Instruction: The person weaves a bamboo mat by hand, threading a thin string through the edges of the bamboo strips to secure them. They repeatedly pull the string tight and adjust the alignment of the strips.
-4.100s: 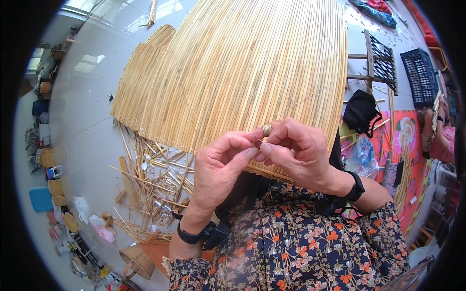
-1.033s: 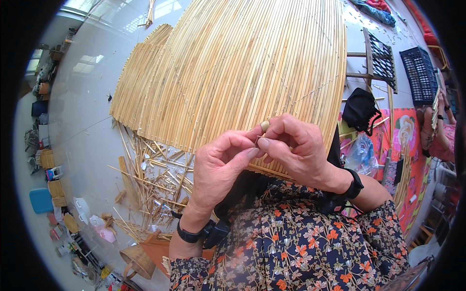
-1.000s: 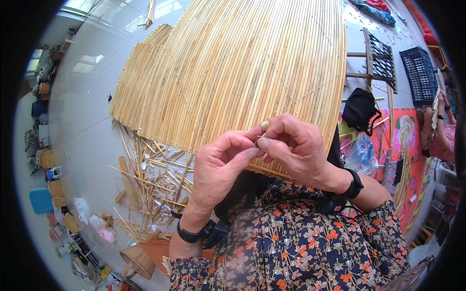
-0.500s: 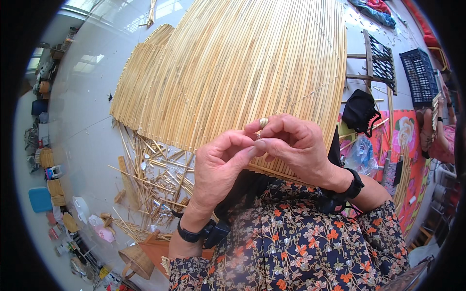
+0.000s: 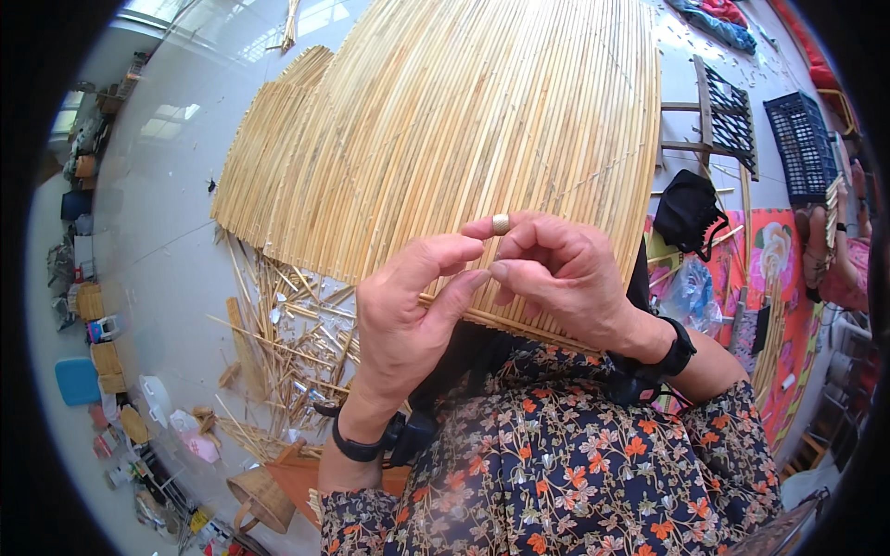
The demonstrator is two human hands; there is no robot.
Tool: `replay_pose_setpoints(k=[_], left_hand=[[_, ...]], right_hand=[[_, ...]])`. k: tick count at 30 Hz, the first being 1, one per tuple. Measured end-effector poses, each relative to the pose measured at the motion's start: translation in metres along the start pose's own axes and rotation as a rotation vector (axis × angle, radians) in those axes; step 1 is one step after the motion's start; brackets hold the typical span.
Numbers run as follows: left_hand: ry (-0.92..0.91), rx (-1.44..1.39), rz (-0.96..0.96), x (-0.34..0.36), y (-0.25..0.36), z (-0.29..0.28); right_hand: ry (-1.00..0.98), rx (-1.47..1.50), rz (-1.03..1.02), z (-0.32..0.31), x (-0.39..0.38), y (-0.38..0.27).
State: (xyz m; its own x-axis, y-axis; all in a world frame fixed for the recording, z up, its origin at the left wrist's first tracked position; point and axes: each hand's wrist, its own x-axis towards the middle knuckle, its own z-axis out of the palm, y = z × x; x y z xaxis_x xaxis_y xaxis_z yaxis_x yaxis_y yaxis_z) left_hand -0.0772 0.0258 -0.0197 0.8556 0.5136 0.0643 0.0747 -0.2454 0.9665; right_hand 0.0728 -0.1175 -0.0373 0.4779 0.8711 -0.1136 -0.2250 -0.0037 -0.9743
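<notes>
A large mat of straw-coloured reed stalks (image 5: 464,139), bound side by side with thin cord, spreads away from me, its near edge by my lap. Above that edge my left hand (image 5: 408,301) and my right hand (image 5: 570,283) meet with curled fingers, thumb tips almost touching. Both hands are closed as in a pinch. Whatever they hold is too fine to make out; in the earlier frame a pale bit shows between the fingertips. A gold-coloured ring-like band (image 5: 501,224) sits on a right-hand finger.
Loose stalks and scraps (image 5: 301,334) litter the floor at left, near a wicker basket (image 5: 261,499). At right are a small folding stool (image 5: 725,120), a dark plastic crate (image 5: 800,146), a black bag (image 5: 689,213) and a floral cloth (image 5: 771,246). Another person's arm (image 5: 845,273) shows far right.
My left hand has shifted slightly left and down, so the fingertips of the two hands have drawn a little apart. The mat looks unmoved.
</notes>
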Motion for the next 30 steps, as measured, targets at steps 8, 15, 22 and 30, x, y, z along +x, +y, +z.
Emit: replay_pose_setpoints(k=[8, 15, 22, 30], left_hand=[[0.001, 0.286, 0.324, 0.007, 0.000, -0.005], [-0.029, 0.457, 0.396, 0.007, 0.005, -0.006], [-0.009, 0.512, 0.420, 0.006, 0.000, -0.003], [-0.006, 0.090, 0.005, -0.003, -0.005, -0.005]], right_hand=[[-0.019, -0.142, -0.037, 0.000, -0.001, 0.003], [-0.016, -0.283, -0.037, -0.001, 0.001, 0.004], [-0.020, -0.265, -0.113, 0.002, 0.001, 0.006], [-0.033, -0.180, 0.011, 0.004, 0.000, 0.004]])
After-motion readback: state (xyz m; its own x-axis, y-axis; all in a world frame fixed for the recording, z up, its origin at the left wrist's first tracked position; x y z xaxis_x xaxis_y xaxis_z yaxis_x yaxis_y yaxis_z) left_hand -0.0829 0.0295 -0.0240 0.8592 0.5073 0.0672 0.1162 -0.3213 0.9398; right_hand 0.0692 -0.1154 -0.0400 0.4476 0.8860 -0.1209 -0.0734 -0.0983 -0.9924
